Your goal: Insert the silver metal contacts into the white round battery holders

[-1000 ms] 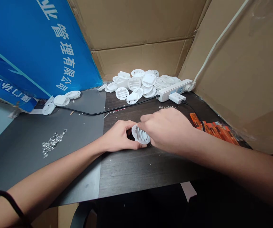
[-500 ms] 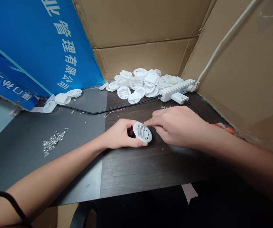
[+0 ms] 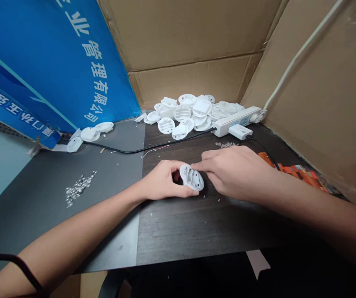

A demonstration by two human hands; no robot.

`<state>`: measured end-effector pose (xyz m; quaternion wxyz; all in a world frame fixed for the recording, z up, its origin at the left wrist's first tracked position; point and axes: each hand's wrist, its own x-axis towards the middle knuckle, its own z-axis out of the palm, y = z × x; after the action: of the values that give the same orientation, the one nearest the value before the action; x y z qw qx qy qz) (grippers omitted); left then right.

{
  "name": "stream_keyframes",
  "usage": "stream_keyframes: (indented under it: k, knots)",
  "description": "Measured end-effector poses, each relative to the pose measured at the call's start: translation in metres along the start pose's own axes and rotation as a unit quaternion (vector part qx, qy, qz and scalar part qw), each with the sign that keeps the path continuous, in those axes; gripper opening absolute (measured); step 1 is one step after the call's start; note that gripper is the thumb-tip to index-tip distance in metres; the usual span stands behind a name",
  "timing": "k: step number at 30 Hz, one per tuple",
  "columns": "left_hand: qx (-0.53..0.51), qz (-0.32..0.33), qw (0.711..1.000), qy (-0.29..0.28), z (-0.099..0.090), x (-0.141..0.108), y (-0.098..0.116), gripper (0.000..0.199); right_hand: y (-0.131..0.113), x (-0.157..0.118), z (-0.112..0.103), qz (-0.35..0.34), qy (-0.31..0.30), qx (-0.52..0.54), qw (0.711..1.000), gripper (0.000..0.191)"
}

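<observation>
We see the dark desk [image 3: 178, 231] under the fingers [image 3: 207, 165] of both hands. Beyond the fingers there lies a heap of white discs [image 3: 182, 113], and at its right side we find a white power strip [image 3: 227, 123]. To the right of the right fingers we notice orange strips [image 3: 309, 177]. The left hand [image 3: 161, 181] has its fingers closed around one tilted disc [image 3: 193, 179], with the thumb at the near edge. The right hand [image 3: 238, 170] extends its index finger to the upper rim of this disc (we cannot tell if its fingers pinch some small part). So the disc stays between the fingers of both hands, its ribbed side visible. Well left of the left fingers, we see small shiny pieces [image 3: 79, 188].
</observation>
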<state>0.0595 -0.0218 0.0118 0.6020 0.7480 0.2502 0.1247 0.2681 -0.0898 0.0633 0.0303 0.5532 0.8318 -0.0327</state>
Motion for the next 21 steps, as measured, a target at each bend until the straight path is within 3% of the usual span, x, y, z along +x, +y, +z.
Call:
stream_keyframes:
  k: [7, 17, 21]
  knots:
    - [0.018, 0.001, 1.000, 0.022, 0.003, 0.000, 0.003, 0.028, -0.012, 0.009, -0.011, 0.032, -0.072, -0.056, 0.995, 0.030]
    - [-0.023, -0.024, 0.999, 0.001, -0.001, 0.000, -0.001, 0.039, 0.007, 0.001, -0.003, 0.006, -0.026, 0.015, 1.000, 0.045]
    - [-0.021, -0.025, 0.999, 0.005, -0.001, 0.001, 0.000, 0.039, 0.008, 0.001, -0.001, 0.005, -0.029, 0.013, 0.999, 0.042]
